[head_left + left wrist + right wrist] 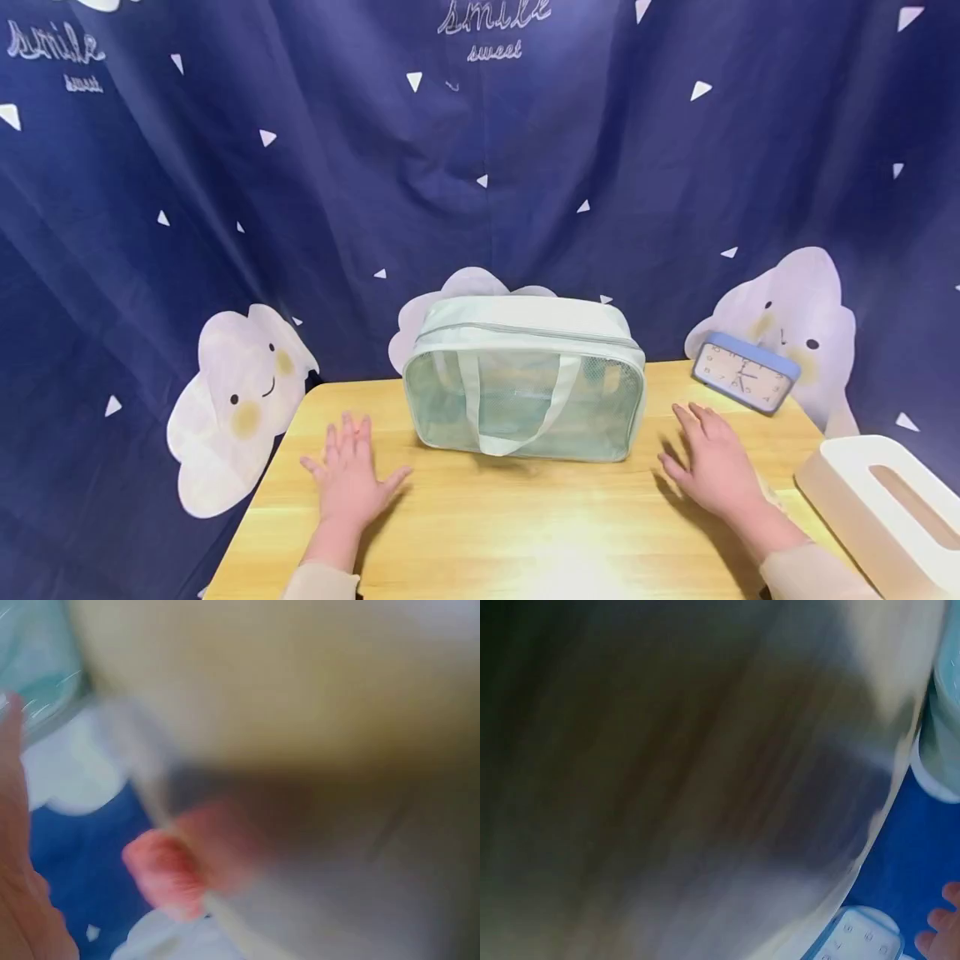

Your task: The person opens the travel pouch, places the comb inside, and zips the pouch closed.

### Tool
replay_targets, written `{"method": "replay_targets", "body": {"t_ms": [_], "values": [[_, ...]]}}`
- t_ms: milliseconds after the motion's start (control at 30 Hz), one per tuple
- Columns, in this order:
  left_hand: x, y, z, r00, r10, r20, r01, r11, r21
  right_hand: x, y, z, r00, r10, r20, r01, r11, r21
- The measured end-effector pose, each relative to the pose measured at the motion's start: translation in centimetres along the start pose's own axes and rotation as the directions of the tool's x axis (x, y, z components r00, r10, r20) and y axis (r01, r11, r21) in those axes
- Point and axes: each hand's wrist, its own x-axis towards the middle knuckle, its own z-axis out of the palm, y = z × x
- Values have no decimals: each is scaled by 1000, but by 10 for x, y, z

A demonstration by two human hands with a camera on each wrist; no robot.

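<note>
A pale mint toiletry bag [525,379] with clear mesh-like sides and a white strap handle stands upright on the wooden table, zipper along its top. To its left, my left hand [351,483] is spread with straight fingers over the tabletop, apart from the bag. On the other side, my right hand [712,462] hovers or rests near the table with relaxed fingers, holding nothing. The left wrist view shows part of the left hand [22,870] and a corner of the bag [37,660]. Only fingertips of the right hand [941,926] show in the right wrist view.
A blue-framed clock [746,372] lies at the table's back right corner. A white tissue box [892,508] with a slot on top stands at the right edge. Behind the wooden table [495,533] hangs a dark blue curtain [322,208] printed with clouds.
</note>
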Motion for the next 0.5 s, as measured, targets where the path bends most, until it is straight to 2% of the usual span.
{"method": "replay_targets", "body": {"t_ms": [67, 133, 233, 267, 300, 367, 467, 500], "values": [[3, 2, -12, 996, -62, -67, 55, 994, -98, 3, -2, -3, 997, 74, -15, -72, 992, 107], [9, 9, -25, 985, -101, -142, 64, 967, -248, 7, -4, -8, 986, 167, 17, -167, 959, 227], [25, 25, -37, 970, -141, -197, 40, 896, -442, 20, -7, -15, 954, 284, 99, -299, 870, 391], [31, 31, -40, 968, -162, -189, 47, 865, -500, 26, -7, -16, 941, 309, 135, -336, 823, 458], [36, 37, -42, 967, -187, -175, 58, 824, -563, 31, -9, -17, 927, 331, 177, -374, 769, 519], [46, 48, -46, 962, -242, -124, 97, 730, -677, 42, -11, -17, 896, 351, 272, -442, 640, 629], [60, 62, -52, 957, -281, -73, 104, 565, -819, 54, -16, -15, 838, 354, 415, -541, 438, 718], [63, 67, -54, 958, -280, -63, 96, 520, -849, 58, -18, -13, 823, 355, 443, -562, 396, 726]]}}
